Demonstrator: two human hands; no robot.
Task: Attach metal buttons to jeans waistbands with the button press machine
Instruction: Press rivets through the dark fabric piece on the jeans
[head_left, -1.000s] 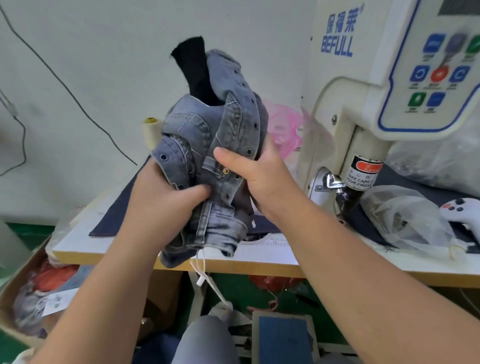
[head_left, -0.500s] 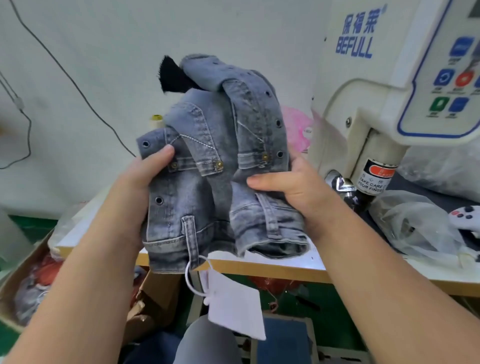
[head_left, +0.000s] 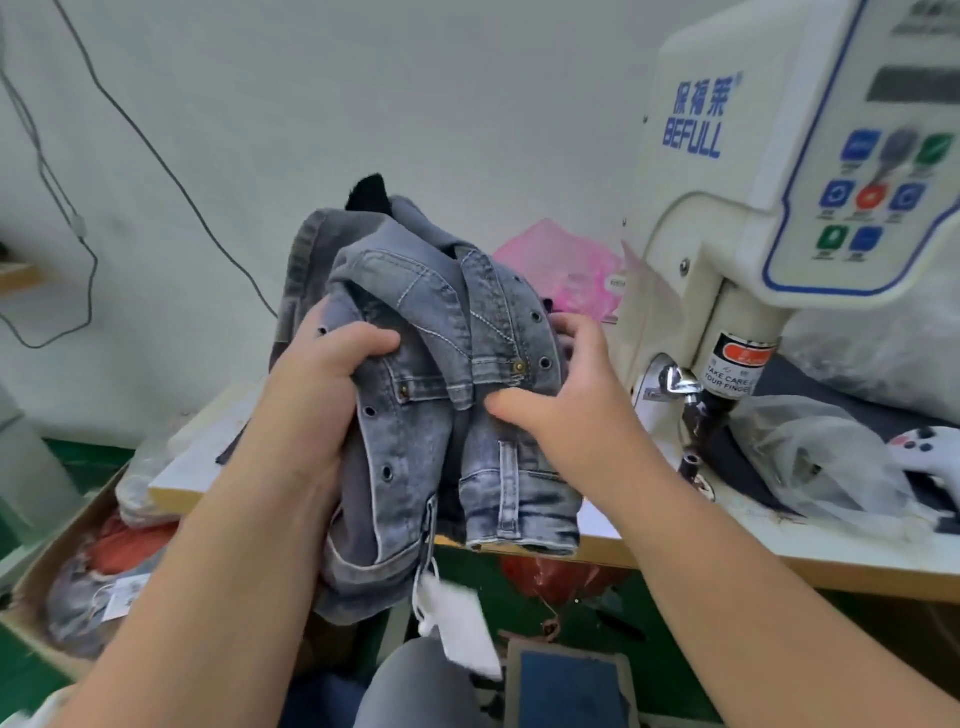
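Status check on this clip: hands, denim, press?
Left hand grips the grey denim garment. Right hand pinches its folded edge. Garment mid-air, not under the press head. Nothing blocking.

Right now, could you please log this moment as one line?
left hand: grips grey denim garment | right hand: holds garment | white button press machine: unloaded

Both forearms were bare from the bottom edge of the picture up to the wrists, with no sleeve, watch, bracelet or ring to be seen. The left hand (head_left: 311, 405) and the right hand (head_left: 566, 410) wore no gloves, and the fingernails that showed were short and unpainted. Low in the middle of the view a knee (head_left: 415, 686) was covered in smooth grey trouser cloth.
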